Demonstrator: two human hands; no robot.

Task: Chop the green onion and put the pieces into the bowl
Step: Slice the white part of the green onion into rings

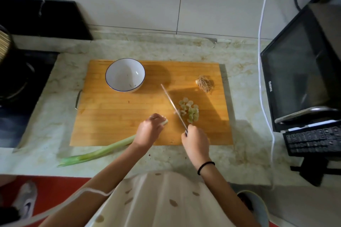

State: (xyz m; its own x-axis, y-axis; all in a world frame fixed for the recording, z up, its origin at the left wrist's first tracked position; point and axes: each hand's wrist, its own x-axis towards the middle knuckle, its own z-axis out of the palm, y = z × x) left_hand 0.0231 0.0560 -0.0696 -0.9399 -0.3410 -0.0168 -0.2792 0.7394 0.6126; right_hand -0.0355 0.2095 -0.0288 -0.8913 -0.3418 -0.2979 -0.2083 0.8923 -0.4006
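Head view: onion (pixel 103 151) on the board (pixel 120 116)
Left hand (pixel 149 131) grips the onion; right hand (pixel 195 141) clasps the knife (pixel 173 107) (blade just beside the cut pieces (pixel 190 111)).

A pale marbled worktop (pixel 55 83) fills the middle of the frame. At the right edge stands a black Galanz microwave (pixel 299 79), with a white cable (pixel 262 42) running down beside it. A black hob (pixel 22 86) sits at the left. A red mat (pixel 55 190) and a grey shoe (pixel 27 199) lie at lower left.
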